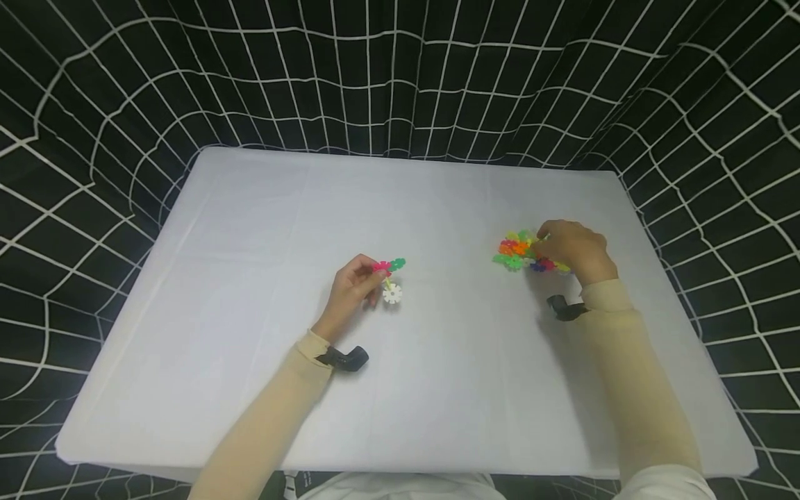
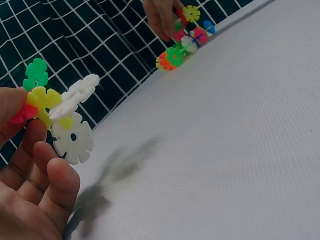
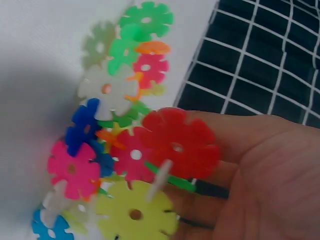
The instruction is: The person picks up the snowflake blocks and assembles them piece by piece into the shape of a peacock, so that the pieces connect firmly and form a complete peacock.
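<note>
My left hand (image 1: 353, 283) pinches a small cluster of joined interlocking plastic discs between thumb and fingers. In the left wrist view the cluster has a pink disc (image 2: 24, 114), a green disc (image 2: 36, 73), a yellow disc (image 2: 42, 101) and two white discs (image 2: 75, 142). My right hand (image 1: 573, 246) is over a pile of loose notched discs (image 1: 514, 262). A red disc (image 3: 180, 145) is held at its thumb and fingers, above the pile; a yellow disc (image 3: 136, 212) overlaps the lower fingers. The exact fingertip contact is hidden.
The pile, with green, white, blue, pink and orange discs, lies on the right side of a table (image 1: 437, 389) with a white cover. Black walls with a white grid net (image 1: 387, 76) stand around the table's back and sides.
</note>
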`<state>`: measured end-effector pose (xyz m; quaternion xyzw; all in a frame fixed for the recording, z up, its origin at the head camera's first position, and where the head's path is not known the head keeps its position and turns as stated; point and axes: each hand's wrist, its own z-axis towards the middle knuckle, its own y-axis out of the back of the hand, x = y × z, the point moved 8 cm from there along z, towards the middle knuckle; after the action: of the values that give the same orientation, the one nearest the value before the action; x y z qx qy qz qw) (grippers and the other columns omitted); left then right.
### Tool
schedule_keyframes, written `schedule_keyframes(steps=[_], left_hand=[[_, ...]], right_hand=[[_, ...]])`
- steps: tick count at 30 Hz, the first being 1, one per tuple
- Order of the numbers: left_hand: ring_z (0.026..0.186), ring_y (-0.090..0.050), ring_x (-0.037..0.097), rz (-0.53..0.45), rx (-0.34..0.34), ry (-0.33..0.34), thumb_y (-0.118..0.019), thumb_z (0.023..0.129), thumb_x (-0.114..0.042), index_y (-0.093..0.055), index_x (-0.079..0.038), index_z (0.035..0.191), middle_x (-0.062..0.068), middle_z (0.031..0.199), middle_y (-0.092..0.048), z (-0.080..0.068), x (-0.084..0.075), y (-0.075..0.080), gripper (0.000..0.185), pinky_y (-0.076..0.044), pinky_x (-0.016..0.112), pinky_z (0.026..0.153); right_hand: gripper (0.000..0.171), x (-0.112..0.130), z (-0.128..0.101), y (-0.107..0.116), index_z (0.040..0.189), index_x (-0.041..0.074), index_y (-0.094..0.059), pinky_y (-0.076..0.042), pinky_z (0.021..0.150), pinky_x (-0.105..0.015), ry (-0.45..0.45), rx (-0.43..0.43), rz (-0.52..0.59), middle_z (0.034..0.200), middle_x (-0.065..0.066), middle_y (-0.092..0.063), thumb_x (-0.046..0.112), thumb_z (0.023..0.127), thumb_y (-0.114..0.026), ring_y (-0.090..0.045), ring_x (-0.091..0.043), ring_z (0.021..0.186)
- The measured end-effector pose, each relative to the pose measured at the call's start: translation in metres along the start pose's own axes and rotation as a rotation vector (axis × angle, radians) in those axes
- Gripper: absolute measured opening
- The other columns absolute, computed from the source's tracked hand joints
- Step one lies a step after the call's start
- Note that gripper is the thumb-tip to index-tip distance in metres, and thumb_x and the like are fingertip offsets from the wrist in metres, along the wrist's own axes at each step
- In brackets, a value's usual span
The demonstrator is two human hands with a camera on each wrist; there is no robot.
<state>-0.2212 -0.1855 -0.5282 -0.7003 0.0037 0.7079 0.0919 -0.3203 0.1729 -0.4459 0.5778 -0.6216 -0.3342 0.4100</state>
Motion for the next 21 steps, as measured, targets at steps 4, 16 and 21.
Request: schedule_keyframes(steps=[4, 16, 21], left_hand=[[0.055, -0.049, 0.018, -0.005, 0.005, -0.005, -0.061, 0.099, -0.006, -0.056, 0.000, 0.104, 0.004, 0.082, -0.060, 0.000, 0.001, 0.000, 0.009, -0.041, 0.022, 0.053], [0.054, -0.049, 0.016, -0.013, 0.002, -0.007, -0.060, 0.099, -0.005, -0.057, -0.001, 0.103, 0.005, 0.078, -0.058, 0.001, 0.000, 0.001, 0.007, -0.039, 0.021, 0.054], [0.054, -0.049, 0.016, -0.015, -0.003, 0.011, -0.059, 0.099, -0.006, -0.056, -0.001, 0.103, 0.005, 0.079, -0.058, 0.000, 0.001, 0.002, 0.007, -0.040, 0.020, 0.054]], right_hand=[[0.048, -0.003, 0.007, -0.008, 0.127, 0.001, -0.061, -0.039, 0.093, -0.072, 0.003, 0.042, 0.006, 0.134, -0.031, -0.056, 0.036, 0.094, -0.061, -0.052, -0.047, 0.112], [0.046, -0.002, 0.017, -0.018, 0.123, -0.005, -0.064, -0.047, 0.095, -0.067, 0.023, 0.108, 0.038, 0.130, -0.031, -0.059, 0.030, 0.095, -0.061, -0.055, -0.044, 0.109], [0.047, -0.002, 0.018, -0.020, 0.125, -0.006, -0.063, -0.045, 0.101, -0.068, 0.043, 0.127, 0.079, 0.132, -0.031, -0.057, 0.032, 0.096, -0.061, -0.052, -0.043, 0.113]])
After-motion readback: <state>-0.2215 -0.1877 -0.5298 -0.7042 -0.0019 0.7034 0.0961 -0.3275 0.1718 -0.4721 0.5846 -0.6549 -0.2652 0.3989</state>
